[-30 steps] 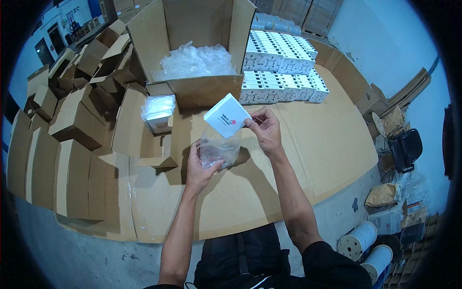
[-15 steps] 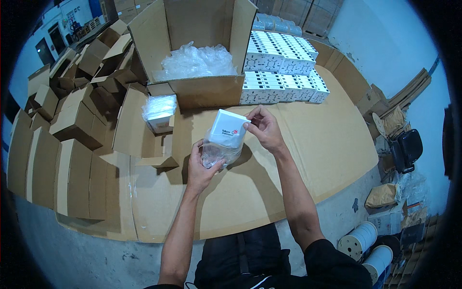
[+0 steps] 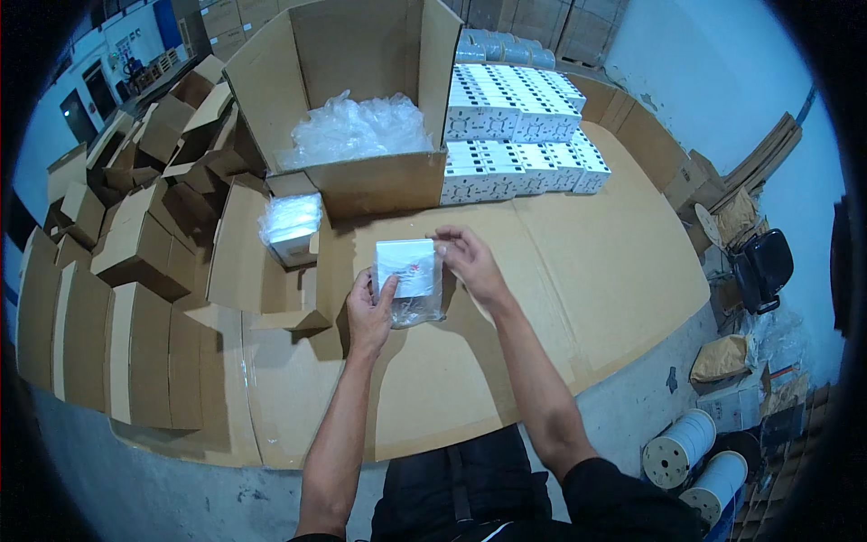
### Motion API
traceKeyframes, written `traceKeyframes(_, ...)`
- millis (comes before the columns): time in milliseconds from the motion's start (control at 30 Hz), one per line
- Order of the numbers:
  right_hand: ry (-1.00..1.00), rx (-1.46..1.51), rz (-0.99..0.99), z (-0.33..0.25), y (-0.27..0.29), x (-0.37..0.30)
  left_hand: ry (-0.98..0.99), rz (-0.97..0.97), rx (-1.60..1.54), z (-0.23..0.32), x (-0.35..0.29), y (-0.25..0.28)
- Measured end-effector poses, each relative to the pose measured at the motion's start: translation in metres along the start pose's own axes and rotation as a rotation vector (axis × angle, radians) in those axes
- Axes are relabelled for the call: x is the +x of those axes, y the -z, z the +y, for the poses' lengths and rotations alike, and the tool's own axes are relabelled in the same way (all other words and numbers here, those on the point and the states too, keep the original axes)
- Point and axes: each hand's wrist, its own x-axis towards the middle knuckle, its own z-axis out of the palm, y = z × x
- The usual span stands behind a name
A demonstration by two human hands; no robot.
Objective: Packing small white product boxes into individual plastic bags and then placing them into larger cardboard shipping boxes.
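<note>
A flat white square box (image 3: 405,264) with a small red mark sits inside a clear plastic bag (image 3: 417,313), whose loose end hangs below it toward me. My left hand (image 3: 370,312) is closed on the bagged box at its left side, thumb across the front. At the upper right corner of the box, my right hand (image 3: 470,264) has its fingers bent and slightly apart, close to the bag's edge. To the left, an open small carton (image 3: 293,318) contains several bagged white boxes (image 3: 292,221) stacked at its far end.
Behind stands a large open carton (image 3: 388,188) full of clear plastic bags (image 3: 361,128). Stacked white printed boxes (image 3: 515,117) are at the back right. Several empty cartons (image 3: 144,244) crowd the left side. Cardboard (image 3: 578,271) covers the table; cable spools (image 3: 677,447) stand on the floor at right.
The box has gone deeper into the bag and now lies flatter, lower in view. My right hand has let go of the box's corner. The whole view has shifted slightly.
</note>
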Motion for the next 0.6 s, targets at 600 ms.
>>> traceKeyframes(600, -0.029, 0.439, 0.198, 0.031, -0.035, -0.019, -0.088, 0.04, 0.169, 0.026, 0.01, -0.009)
